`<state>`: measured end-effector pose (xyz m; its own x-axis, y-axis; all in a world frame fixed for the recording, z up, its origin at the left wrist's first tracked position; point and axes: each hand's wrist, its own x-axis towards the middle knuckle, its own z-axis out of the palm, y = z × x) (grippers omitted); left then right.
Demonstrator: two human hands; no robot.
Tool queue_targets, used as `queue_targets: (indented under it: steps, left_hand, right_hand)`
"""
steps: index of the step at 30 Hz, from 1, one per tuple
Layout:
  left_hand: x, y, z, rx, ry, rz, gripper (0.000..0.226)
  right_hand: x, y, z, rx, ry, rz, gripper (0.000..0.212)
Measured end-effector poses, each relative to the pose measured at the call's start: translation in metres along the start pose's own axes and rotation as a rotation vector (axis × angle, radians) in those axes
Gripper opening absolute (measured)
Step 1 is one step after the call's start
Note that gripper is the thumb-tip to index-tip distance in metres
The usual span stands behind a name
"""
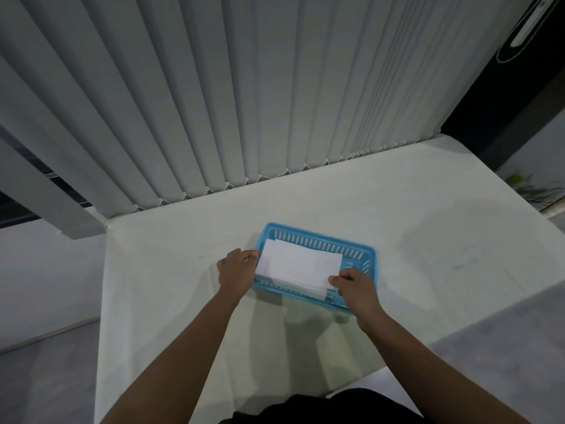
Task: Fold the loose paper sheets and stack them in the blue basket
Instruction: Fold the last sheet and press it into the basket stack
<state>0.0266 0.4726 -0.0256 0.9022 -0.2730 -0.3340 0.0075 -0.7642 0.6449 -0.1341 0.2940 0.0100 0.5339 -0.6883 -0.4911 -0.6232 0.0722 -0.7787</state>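
A blue slotted basket (pixel 351 244) stands on the white table, a little past the middle. Folded white paper sheets (pixel 301 264) lie in a stack inside it, the top one slightly askew over the ones below. My left hand (pixel 237 270) grips the left edge of the stack at the basket's left rim. At the stack's near right corner, my right hand (pixel 354 287) pinches the paper between thumb and fingers. How many sheets are under the top one cannot be told.
The white table (pixel 171 270) ends at the left and near right in grey floor. Grey vertical blinds (pixel 214 102) hang along its far edge. A plant (pixel 532 191) shows at the far right.
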Motion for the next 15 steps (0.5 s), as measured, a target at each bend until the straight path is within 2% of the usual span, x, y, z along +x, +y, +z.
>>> queue_targets:
  steps: [9, 15]
  left_hand:
    - [0.011, 0.004, 0.001, 0.02, -0.067, 0.02, 0.045]
    - [0.014, 0.004, 0.003, 0.027, -0.056, 0.039, 0.046]
  right_hand:
    - [-0.002, 0.0, 0.002, -0.015, -0.016, -0.022, 0.016]
    - [-0.003, -0.005, 0.01, 0.026, -0.026, -0.015, 0.015]
